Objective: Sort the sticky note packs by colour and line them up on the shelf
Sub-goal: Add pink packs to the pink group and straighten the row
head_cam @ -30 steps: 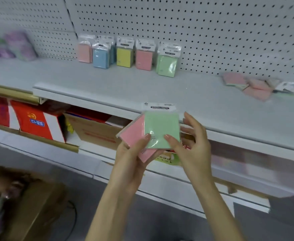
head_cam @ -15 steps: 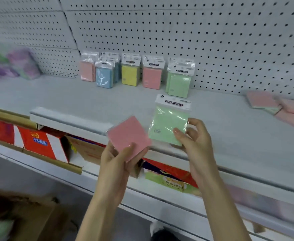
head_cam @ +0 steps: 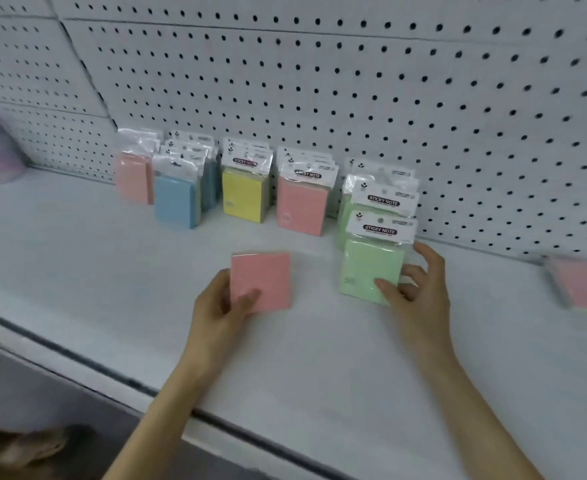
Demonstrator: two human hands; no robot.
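Right hand [head_cam: 420, 292] pinches the green pack [head_cam: 368, 268] upright before the green row [head_cam: 382, 202] on the shelf [head_cam: 77, 258] — released crooked, it could topple forward. Left hand [head_cam: 216, 306] grips a pink pack [head_cam: 262, 278] — unplaced.

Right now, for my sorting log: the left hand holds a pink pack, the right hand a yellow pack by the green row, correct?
No: the head view shows the right hand holding a green pack, not yellow, by the green row. The left hand does hold a pink pack.
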